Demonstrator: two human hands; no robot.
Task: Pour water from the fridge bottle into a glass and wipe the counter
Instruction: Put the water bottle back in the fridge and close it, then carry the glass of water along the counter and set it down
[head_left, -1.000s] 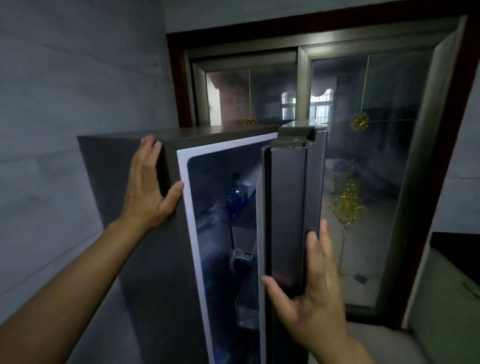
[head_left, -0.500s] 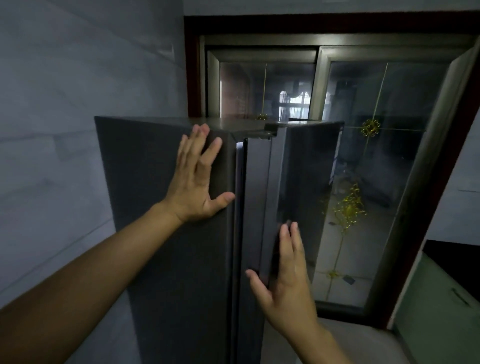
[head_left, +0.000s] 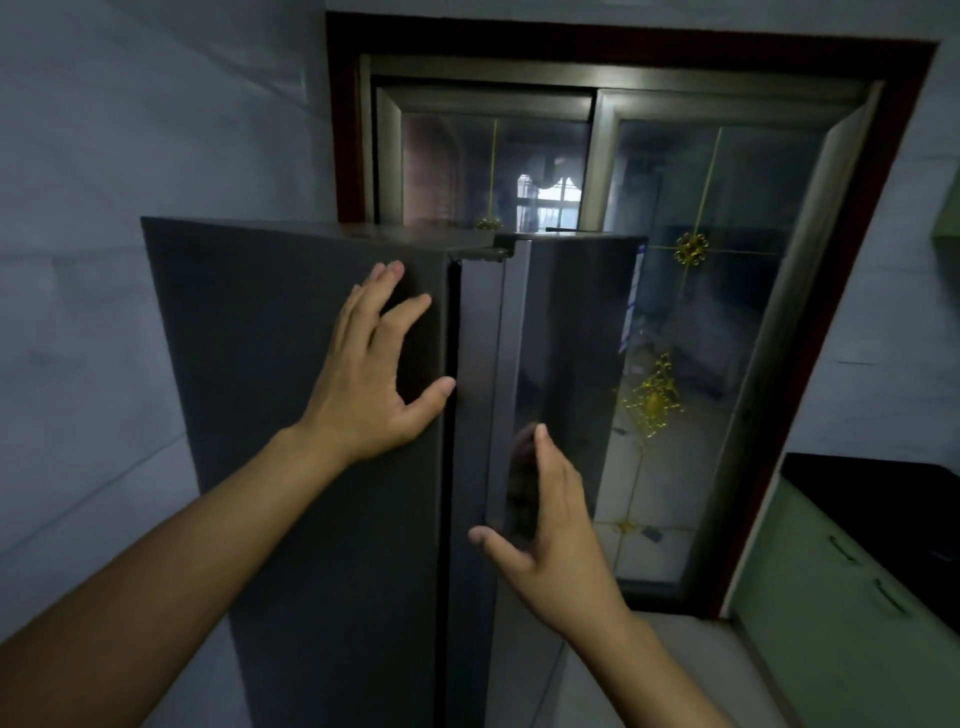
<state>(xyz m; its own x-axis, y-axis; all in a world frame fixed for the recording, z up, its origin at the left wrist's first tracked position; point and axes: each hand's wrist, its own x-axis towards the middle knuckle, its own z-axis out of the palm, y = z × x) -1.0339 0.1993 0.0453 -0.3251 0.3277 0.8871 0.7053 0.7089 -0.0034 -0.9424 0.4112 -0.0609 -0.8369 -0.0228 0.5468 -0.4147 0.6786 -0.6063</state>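
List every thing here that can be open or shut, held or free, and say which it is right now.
fridge door: shut, or all but shut; only a dark seam shows.
left hand: empty, palm flat on the fridge's side panel.
right hand: empty, fingers spread at the door's front.
sliding glass door behind: looks shut.
green cabinet: drawers shut.

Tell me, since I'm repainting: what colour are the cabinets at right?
Pale green cabinets, per the head view.
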